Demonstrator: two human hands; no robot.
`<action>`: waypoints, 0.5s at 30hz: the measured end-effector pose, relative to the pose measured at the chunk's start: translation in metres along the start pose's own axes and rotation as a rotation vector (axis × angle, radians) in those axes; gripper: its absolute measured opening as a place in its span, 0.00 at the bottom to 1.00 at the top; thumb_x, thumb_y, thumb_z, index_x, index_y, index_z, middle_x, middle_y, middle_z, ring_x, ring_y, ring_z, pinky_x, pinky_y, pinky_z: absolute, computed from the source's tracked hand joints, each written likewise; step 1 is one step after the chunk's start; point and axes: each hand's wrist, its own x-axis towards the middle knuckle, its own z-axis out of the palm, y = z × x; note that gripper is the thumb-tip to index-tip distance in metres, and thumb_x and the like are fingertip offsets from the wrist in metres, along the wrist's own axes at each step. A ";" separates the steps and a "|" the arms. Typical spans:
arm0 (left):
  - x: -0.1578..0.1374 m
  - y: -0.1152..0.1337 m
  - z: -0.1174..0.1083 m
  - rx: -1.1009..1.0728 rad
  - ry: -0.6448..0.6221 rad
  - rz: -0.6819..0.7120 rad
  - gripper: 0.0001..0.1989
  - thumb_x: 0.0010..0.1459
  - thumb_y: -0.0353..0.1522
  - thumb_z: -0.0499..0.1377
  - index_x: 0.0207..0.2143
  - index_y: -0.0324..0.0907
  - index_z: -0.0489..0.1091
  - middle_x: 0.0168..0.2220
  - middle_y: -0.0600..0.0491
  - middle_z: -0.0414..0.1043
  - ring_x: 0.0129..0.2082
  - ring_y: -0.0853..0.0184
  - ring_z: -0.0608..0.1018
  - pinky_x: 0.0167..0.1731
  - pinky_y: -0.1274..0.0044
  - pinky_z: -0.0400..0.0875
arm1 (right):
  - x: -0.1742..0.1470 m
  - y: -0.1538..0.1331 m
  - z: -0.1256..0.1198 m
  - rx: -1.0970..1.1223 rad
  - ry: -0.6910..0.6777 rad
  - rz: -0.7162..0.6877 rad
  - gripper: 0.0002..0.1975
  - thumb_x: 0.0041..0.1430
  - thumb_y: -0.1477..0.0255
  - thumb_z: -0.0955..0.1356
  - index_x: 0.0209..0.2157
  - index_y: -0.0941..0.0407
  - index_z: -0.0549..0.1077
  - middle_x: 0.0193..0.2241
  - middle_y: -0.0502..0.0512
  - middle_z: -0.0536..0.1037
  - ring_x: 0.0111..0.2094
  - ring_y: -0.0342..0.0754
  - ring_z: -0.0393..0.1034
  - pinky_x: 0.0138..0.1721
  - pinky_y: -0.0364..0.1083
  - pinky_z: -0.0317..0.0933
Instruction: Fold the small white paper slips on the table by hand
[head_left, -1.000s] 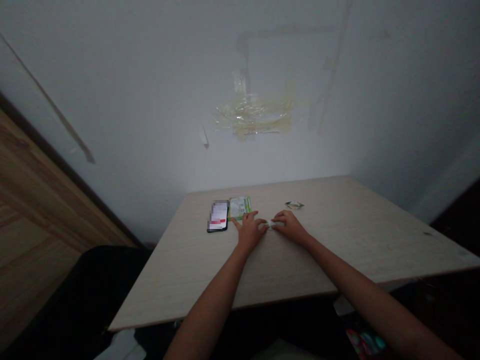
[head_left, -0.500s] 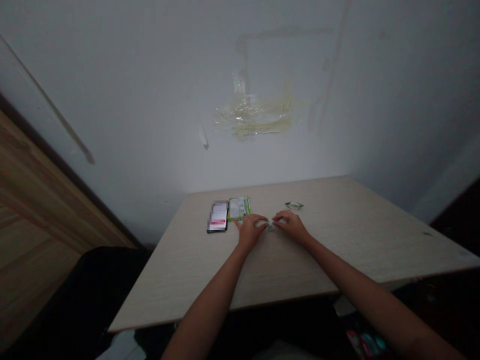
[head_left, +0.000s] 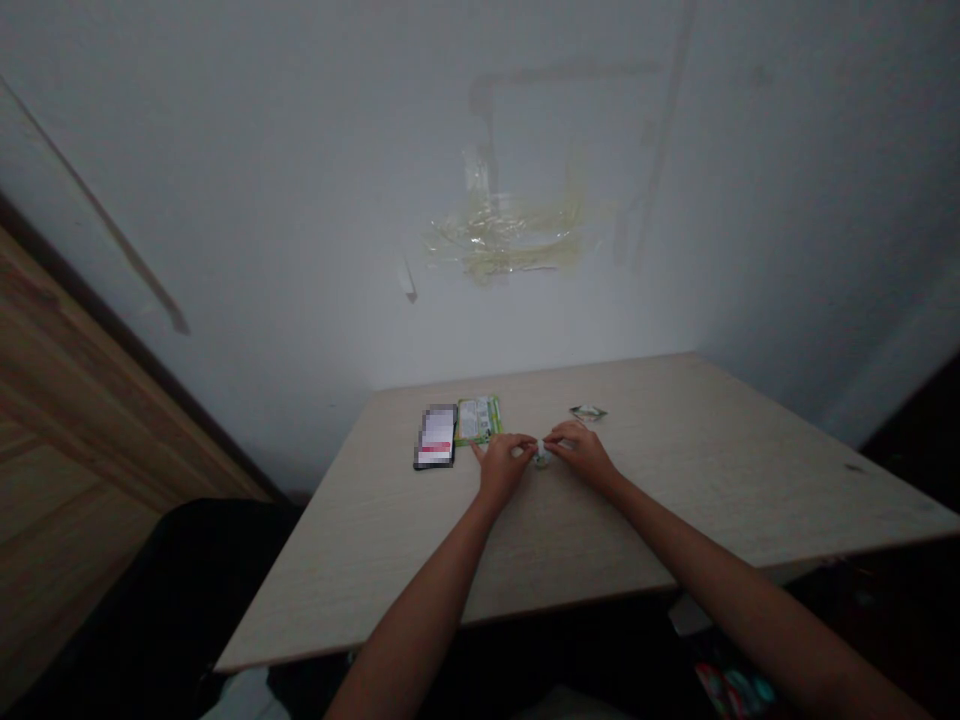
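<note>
A small whitish-green object [head_left: 541, 457], too small and dim to name, is between my two hands just above or on the table. My left hand [head_left: 504, 465] has its thumb and fingers pinched at the object's left side. From the right, my right hand [head_left: 579, 450] pinches at the same piece with its fingertips. Just beyond my left hand lies a green and white printed card or packet [head_left: 478, 418], partly covered by that hand. A small crumpled wrapper-like piece [head_left: 589, 412] rests past my right hand.
A phone [head_left: 436, 437] with a lit, blurred screen lies on the wooden table [head_left: 390, 540], left of the printed card. Behind the table rises a wall with strips of old clear tape [head_left: 510, 240]. A dark chair-like shape [head_left: 187, 590] stands at the left.
Both hands stay nearly in place. Their fingertips have shifted slightly upward on the small object, and more of its lower part shows.
</note>
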 end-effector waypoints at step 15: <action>-0.001 0.004 0.001 -0.053 0.047 0.006 0.04 0.57 0.35 0.62 0.32 0.49 0.78 0.43 0.54 0.76 0.51 0.59 0.72 0.62 0.46 0.34 | 0.002 -0.008 -0.001 0.058 0.004 -0.038 0.06 0.58 0.67 0.70 0.29 0.53 0.78 0.31 0.54 0.79 0.38 0.51 0.71 0.46 0.51 0.63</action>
